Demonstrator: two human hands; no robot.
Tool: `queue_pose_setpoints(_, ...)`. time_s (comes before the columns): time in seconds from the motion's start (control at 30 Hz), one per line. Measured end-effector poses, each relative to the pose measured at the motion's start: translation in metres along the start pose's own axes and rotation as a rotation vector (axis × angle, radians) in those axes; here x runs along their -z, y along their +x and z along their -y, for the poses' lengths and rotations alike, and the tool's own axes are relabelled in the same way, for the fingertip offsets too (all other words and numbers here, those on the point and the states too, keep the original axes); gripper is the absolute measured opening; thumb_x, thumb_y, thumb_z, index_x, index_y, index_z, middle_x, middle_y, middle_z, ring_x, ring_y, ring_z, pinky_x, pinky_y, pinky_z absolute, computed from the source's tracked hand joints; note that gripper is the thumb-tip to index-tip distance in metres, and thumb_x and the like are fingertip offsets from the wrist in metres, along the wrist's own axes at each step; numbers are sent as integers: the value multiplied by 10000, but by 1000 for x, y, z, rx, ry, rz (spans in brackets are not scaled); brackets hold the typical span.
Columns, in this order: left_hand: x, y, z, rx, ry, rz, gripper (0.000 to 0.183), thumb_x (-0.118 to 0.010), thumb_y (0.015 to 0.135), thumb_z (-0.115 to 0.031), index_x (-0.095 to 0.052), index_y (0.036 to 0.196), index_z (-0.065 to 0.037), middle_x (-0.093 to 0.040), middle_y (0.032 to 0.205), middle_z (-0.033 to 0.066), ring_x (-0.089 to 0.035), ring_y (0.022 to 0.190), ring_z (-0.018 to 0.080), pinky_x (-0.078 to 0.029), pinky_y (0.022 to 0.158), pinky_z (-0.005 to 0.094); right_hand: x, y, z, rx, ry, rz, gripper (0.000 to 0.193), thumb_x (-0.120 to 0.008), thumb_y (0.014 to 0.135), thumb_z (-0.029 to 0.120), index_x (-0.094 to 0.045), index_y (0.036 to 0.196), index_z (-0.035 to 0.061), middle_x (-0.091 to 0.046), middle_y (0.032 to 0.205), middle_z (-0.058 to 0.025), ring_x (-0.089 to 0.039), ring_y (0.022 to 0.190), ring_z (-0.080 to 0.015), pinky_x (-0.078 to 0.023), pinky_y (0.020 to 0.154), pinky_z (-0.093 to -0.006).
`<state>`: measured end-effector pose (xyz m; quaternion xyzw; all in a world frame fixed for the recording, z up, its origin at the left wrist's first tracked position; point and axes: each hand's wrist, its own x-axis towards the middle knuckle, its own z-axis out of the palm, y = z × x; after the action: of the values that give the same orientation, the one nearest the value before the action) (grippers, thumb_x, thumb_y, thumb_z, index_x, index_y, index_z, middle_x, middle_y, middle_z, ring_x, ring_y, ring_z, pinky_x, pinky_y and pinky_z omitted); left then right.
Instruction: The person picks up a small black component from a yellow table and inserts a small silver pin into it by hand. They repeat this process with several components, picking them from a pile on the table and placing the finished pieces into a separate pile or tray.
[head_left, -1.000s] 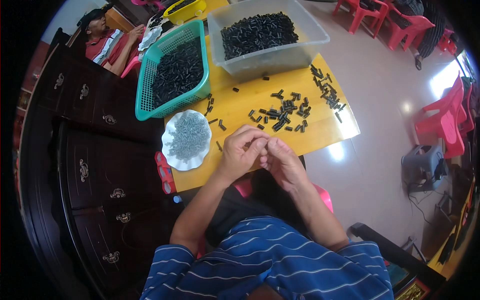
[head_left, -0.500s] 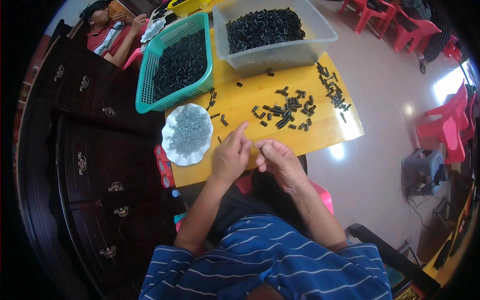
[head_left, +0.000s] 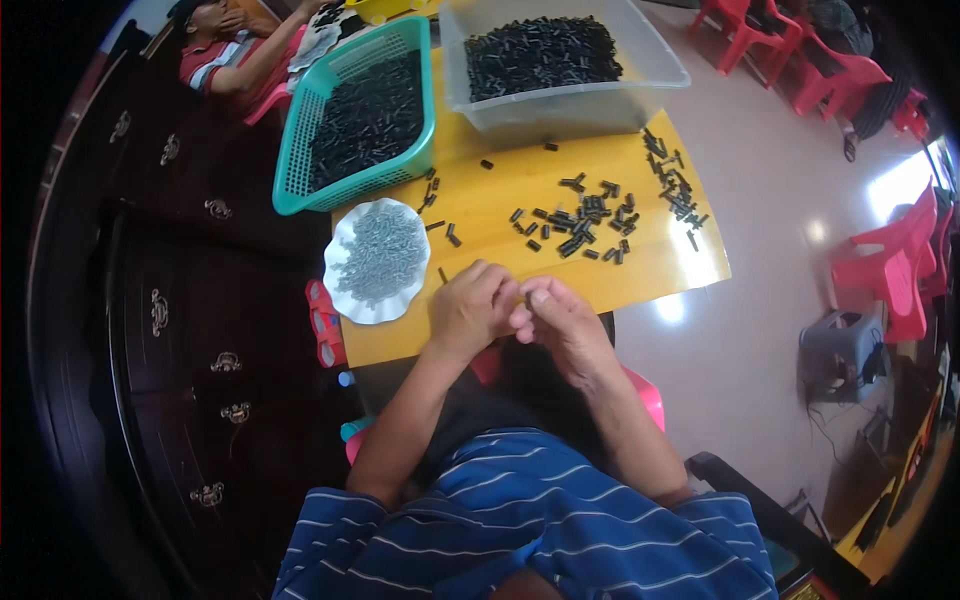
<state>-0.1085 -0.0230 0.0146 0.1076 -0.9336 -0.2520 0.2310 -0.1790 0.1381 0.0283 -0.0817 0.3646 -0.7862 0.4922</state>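
Note:
My left hand (head_left: 470, 308) and my right hand (head_left: 565, 325) meet at the table's near edge, fingers curled and fingertips close together. A small dark piece (head_left: 528, 298) shows at my right thumb and fingertips; its exact kind is too small to tell. Whatever the left fingers pinch is hidden. Beyond them lies a loose pile of short black tubes (head_left: 588, 222). Left of my left hand, a white scalloped plate (head_left: 338, 292) holds many small silvery metal pieces (head_left: 378, 255). A few black pieces (head_left: 453, 236) lie between plate and pile.
On the yellow table (head_left: 480, 200) stand a teal basket (head_left: 300, 160) and a translucent bin (head_left: 560, 118), both filled with black pieces. More black pieces (head_left: 680, 190) line the right edge. Dark drawers (head_left: 190, 330) flank the left. Another person (head_left: 225, 60) sits far left; red chairs (head_left: 890, 265) stand right.
My left fingers, with the index stretched out before, have curled in and come closer to the right fingertips. The view has shifted slightly. The other person's arm has reached farther forward.

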Motion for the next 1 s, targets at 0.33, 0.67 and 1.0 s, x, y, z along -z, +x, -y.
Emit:
queue_pose_setpoints(0.33,5,11,4,148,-66,49,98,-698,854,-144,-681,938,-96,-682,877,92,-693,771,310,-541,659,426,-3,0,0,-25,-9,-2,216,-535,1061,294,-579,1089,84,-688,933,-32,-644,824,-100,-515,792,-248)
queue_pose_setpoints(0.67,2,64,6,12,-12,-9,167,-670,890,-121,-702,1045,-70,-692,988,124,-693,862,335,-552,745,434,0,0,0,4,6,-28,195,-573,1047,298,-576,1084,107,-665,887,-21,-624,790,-105,-493,750,-247)
queue_pose_setpoints(1.0,-6,102,11,2,75,147,137,-709,841,-170,-744,937,-79,-674,928,112,-671,898,331,-537,792,455,0,0,2,38,25,-70,228,-589,1042,277,-637,1140,77,-642,849,12,-591,763,-82,-482,734,-230)
